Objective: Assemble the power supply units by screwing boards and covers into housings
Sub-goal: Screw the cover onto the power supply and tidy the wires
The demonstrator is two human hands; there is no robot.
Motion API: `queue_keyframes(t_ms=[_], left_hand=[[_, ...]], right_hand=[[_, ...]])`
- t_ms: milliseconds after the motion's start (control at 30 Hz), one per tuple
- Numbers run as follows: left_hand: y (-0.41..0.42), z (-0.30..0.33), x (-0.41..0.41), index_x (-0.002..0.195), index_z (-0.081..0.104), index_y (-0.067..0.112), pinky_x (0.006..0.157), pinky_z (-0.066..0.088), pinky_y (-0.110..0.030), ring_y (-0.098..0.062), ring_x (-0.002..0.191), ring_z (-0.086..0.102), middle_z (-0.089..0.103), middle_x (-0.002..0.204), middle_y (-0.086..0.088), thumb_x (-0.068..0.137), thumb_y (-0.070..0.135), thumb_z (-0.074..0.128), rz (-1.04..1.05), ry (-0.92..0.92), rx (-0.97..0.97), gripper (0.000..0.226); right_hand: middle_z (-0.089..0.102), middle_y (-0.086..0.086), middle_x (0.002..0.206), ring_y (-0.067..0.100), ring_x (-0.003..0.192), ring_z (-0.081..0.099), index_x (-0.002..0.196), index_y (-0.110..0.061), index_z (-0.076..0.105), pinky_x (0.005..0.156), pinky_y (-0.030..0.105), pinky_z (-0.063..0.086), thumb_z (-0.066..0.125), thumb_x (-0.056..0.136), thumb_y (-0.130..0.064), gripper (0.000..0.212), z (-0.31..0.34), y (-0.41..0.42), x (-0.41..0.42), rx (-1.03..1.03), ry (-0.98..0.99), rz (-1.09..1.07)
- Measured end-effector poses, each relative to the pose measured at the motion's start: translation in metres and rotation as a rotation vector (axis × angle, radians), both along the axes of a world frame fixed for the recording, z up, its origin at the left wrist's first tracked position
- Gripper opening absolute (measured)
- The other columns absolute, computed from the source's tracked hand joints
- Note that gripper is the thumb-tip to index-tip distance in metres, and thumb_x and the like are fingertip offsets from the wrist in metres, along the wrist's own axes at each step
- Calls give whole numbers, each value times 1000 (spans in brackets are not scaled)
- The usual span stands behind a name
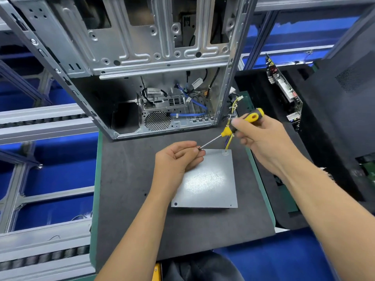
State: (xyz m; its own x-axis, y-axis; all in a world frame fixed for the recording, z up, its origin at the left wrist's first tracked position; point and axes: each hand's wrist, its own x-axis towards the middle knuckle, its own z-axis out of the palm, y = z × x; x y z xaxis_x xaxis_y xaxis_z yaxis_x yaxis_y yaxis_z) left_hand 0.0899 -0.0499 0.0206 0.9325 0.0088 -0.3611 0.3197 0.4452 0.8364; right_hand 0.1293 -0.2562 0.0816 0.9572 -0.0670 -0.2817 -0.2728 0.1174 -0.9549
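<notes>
Frame centre: power supply unit (205, 179) lies cover-up on dark mat (129, 179). Right hand (261, 136) grips yellow screwdriver (233, 128); left hand (178, 157) fingers curled, pinching its tip, likely seating screw for upper-left corner hole. Open computer chassis (142, 57) stands behind.

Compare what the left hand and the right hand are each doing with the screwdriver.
The right hand grips the screwdriver by its yellow-and-black handle; the left hand pinches at the tip of its metal shaft. The right hand sits higher, beside the open computer case; the left hand sits lower, at the far left corner of the grey metal cover. Both have curled fingers.
</notes>
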Motion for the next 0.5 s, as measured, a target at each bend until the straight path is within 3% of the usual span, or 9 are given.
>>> queue_keyframes(t_ms=[67, 167, 300, 400, 500], left_hand=[[-13, 3, 1, 101, 70, 2, 74, 59, -23, -29, 92, 75, 75, 92, -21, 89, -2, 69, -22, -9, 9, 13], [-29, 5, 2, 102, 70, 2, 74, 59, -23, -27, 92, 75, 76, 92, -20, 91, -3, 67, -48, -10, 19, 13], [-40, 7, 4, 106, 71, 8, 77, 59, -25, -21, 85, 74, 77, 93, -11, 86, 4, 75, -111, 10, 104, 21], [-44, 4, 9, 102, 73, 17, 71, 55, -19, -7, 72, 65, 74, 82, 5, 84, 12, 78, -85, -67, 322, 19], [-45, 0, 15, 98, 74, 21, 70, 46, -16, -5, 69, 53, 62, 79, 5, 84, 17, 79, -79, -293, 694, 15]], right_hand=[[73, 5, 86, 13, 72, 66, 83, -21, 72, 62, 23, 51, 77, 84, -30, 10, -3, 0, -2, 14, 19, -27], [76, 8, 89, 21, 80, 74, 98, -10, 64, 64, 26, 56, 69, 92, -30, 22, -7, -1, -4, -78, 29, -4], [75, 14, 85, 28, 82, 75, 97, -3, 59, 66, 29, 60, 62, 97, -32, 29, -10, -11, -5, -62, 52, -68], [73, 17, 88, 28, 82, 75, 104, -2, 58, 67, 30, 61, 62, 97, -33, 32, -15, -22, -6, -74, 79, -134], [71, 21, 93, 27, 80, 75, 98, -3, 57, 68, 30, 61, 61, 97, -32, 29, -23, -32, -7, -123, 92, -174]])
